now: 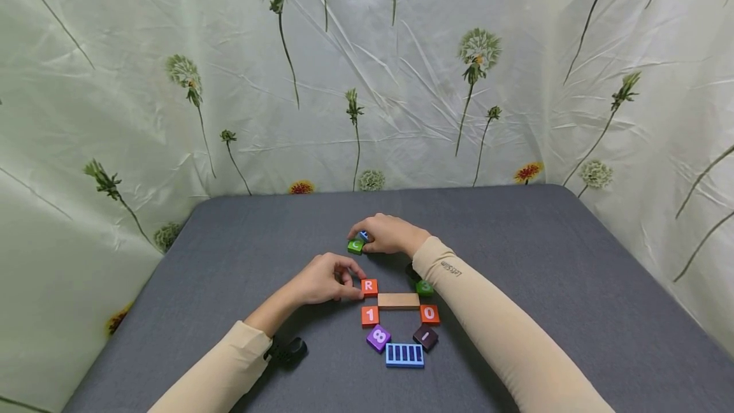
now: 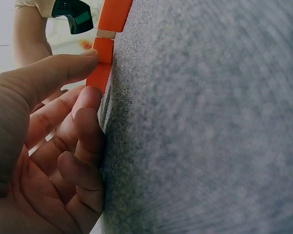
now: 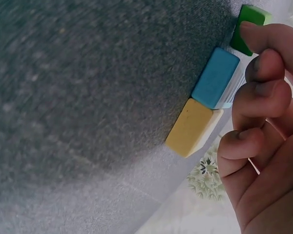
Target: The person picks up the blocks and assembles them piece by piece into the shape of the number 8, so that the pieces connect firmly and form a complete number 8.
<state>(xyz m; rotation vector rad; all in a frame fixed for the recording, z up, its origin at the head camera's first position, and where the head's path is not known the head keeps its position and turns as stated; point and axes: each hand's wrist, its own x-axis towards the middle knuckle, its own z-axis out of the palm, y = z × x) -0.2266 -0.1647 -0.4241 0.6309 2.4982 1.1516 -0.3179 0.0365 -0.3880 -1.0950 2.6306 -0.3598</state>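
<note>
My left hand (image 1: 328, 279) pinches an orange block marked R (image 1: 369, 287) between thumb and index finger, its other fingers curled by the cloth in the left wrist view. Farther back, my right hand (image 1: 391, 234) pinches a green block marked C (image 1: 355, 246), thumb (image 3: 256, 36) against its side. A blue block (image 3: 216, 78) and a yellow block (image 3: 190, 127) stand beside the green one in the right wrist view. In the head view the right fingers mostly cover the blue block and hide the yellow one. The R block touches a corner of a plain wooden block (image 1: 398, 301).
Below the wooden block lie orange blocks marked 1 (image 1: 369, 316) and 0 (image 1: 429, 314), a purple 8 block (image 1: 378, 338), a dark block (image 1: 425, 338) and a blue barred block (image 1: 404, 355). Another green block (image 1: 424, 288) lies by the right sleeve. Patterned curtains surround the grey table (image 1: 258, 228).
</note>
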